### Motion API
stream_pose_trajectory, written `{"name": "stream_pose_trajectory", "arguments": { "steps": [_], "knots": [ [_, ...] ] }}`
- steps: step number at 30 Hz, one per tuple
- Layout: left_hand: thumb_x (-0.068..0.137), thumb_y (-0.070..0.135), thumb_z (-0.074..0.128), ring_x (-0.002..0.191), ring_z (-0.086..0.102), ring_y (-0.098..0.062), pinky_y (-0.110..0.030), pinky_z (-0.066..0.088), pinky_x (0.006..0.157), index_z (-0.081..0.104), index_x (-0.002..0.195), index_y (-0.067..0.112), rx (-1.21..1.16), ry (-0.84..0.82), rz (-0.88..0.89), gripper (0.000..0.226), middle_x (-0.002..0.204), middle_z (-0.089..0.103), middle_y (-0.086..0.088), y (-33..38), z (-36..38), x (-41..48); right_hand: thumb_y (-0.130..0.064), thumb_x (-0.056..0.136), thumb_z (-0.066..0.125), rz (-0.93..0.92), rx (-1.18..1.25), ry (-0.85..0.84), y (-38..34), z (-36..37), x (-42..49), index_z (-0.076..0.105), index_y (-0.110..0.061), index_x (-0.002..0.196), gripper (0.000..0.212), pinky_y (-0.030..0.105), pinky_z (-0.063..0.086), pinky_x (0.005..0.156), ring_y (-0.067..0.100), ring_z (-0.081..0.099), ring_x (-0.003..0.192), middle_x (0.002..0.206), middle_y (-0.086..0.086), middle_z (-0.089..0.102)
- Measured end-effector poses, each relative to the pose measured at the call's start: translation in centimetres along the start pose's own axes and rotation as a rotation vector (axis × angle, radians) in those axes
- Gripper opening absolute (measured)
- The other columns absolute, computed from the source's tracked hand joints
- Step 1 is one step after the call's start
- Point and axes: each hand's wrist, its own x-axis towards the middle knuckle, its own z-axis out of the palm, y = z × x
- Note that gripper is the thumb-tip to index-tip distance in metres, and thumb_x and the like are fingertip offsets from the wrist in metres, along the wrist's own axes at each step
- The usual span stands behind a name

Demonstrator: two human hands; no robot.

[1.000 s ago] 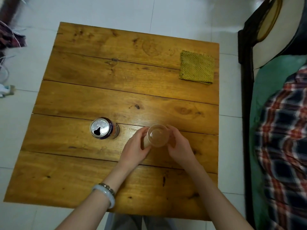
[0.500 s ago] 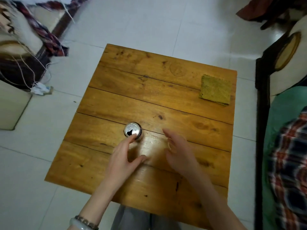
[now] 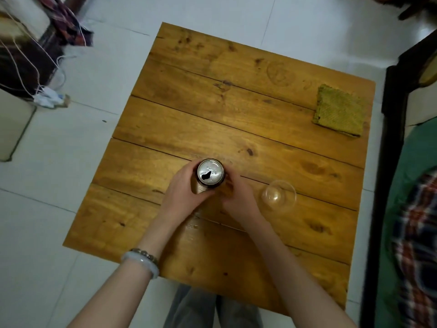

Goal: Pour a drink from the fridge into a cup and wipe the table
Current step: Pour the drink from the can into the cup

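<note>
Fingers round one can, one cup, one cloth

My left grip and right grip clasp the opened can on the counter, clear cup just beside, green cloth at the far corner.
</note>
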Motion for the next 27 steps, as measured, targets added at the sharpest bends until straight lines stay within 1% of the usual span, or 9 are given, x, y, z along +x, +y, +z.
{"name": "stream_pose_trajectory", "arguments": {
  "steps": [3,6,11,16,18,20,23,25,27],
  "knots": [
    [0.061,0.029,0.087,0.109,0.048,-0.001,-0.017,0.036,0.09,0.05,0.126,0.024,-0.026,0.014,0.025,0.075,0.114,0.05,0.02,0.0,0.3,0.5,0.01,0.072,0.055,-0.011,-0.003,0.001,0.3,0.2,0.2,0.039,-0.018,0.139,0.074,0.033,0.043,0.103,0.012,0.049,0.124,0.133,-0.002,0.054],
    [0.061,0.027,0.087,0.107,0.046,-0.001,-0.017,0.035,0.09,0.052,0.124,0.02,-0.031,0.032,0.058,0.072,0.112,0.05,0.018,0.1,0.3,0.6,0.013,0.075,0.053,-0.004,-0.024,-0.001,-0.1,-0.1,0.1,0.039,-0.018,0.139,0.073,0.016,0.04,0.099,0.008,0.049,0.122,0.133,-0.001,0.053],
    [0.06,0.033,0.087,0.112,0.052,-0.01,-0.027,0.043,0.092,0.049,0.123,0.03,0.011,0.016,0.101,0.073,0.114,0.049,0.023,0.5,-0.9,-0.2,0.007,0.077,0.058,-0.042,-0.016,-0.009,-1.6,-0.9,-1.1,0.043,-0.018,0.137,0.067,0.028,0.044,0.102,0.007,0.051,0.121,0.13,-0.005,0.055],
    [0.06,0.029,0.087,0.106,0.049,0.0,-0.01,0.037,0.084,0.045,0.117,0.041,0.017,-0.053,0.192,0.072,0.108,0.047,0.036,3.6,-4.1,-1.8,-0.008,0.071,0.072,-0.174,-0.014,-0.016,-4.8,-3.1,-3.2,0.045,-0.026,0.132,0.07,0.038,0.044,0.1,0.013,0.05,0.119,0.121,-0.014,0.052],
    [0.06,0.028,0.087,0.108,0.049,0.002,-0.016,0.04,0.089,0.047,0.12,0.04,0.021,-0.103,0.254,0.073,0.112,0.05,0.032,5.4,-5.4,-2.5,-0.008,0.067,0.078,-0.234,-0.004,-0.003,-6.2,-4.3,-4.1,0.047,-0.026,0.13,0.072,0.036,0.043,0.099,0.012,0.05,0.118,0.122,-0.013,0.053],
    [0.059,0.031,0.087,0.108,0.048,0.004,-0.019,0.04,0.09,0.046,0.12,0.043,0.037,-0.146,0.324,0.074,0.114,0.05,0.032,7.5,-6.7,-3.2,-0.007,0.064,0.082,-0.295,0.007,0.024,-7.3,-5.7,-5.4,0.048,-0.024,0.127,0.074,0.027,0.042,0.099,0.008,0.051,0.117,0.123,-0.009,0.055],
    [0.058,0.035,0.086,0.106,0.047,0.009,-0.012,0.038,0.087,0.044,0.121,0.044,0.065,-0.185,0.451,0.076,0.114,0.047,0.036,10.9,-8.0,-4.3,-0.008,0.062,0.084,-0.341,-0.008,0.06,-8.6,-8.1,-7.7,0.043,-0.028,0.126,0.079,0.023,0.042,0.097,0.007,0.052,0.116,0.124,-0.007,0.056],
    [0.059,0.033,0.087,0.108,0.045,0.012,-0.006,0.036,0.088,0.044,0.124,0.04,0.048,-0.2,0.531,0.078,0.116,0.045,0.038,13.1,-8.3,-5.1,-0.013,0.06,0.084,-0.34,-0.014,0.094,-9.1,-9.6,-9.1,0.043,-0.03,0.127,0.08,0.021,0.043,0.096,0.002,0.051,0.116,0.124,-0.015,0.055],
    [0.061,0.035,0.085,0.109,0.045,0.011,-0.007,0.037,0.09,0.044,0.126,0.04,0.022,-0.204,0.58,0.077,0.118,0.046,0.038,15.0,-8.1,-5.8,-0.017,0.058,0.082,-0.343,-0.013,0.135,-9.5,-11.2,-10.4,0.043,-0.035,0.125,0.08,0.016,0.042,0.093,-0.004,0.051,0.114,0.121,-0.028,0.051]
  ]
}}
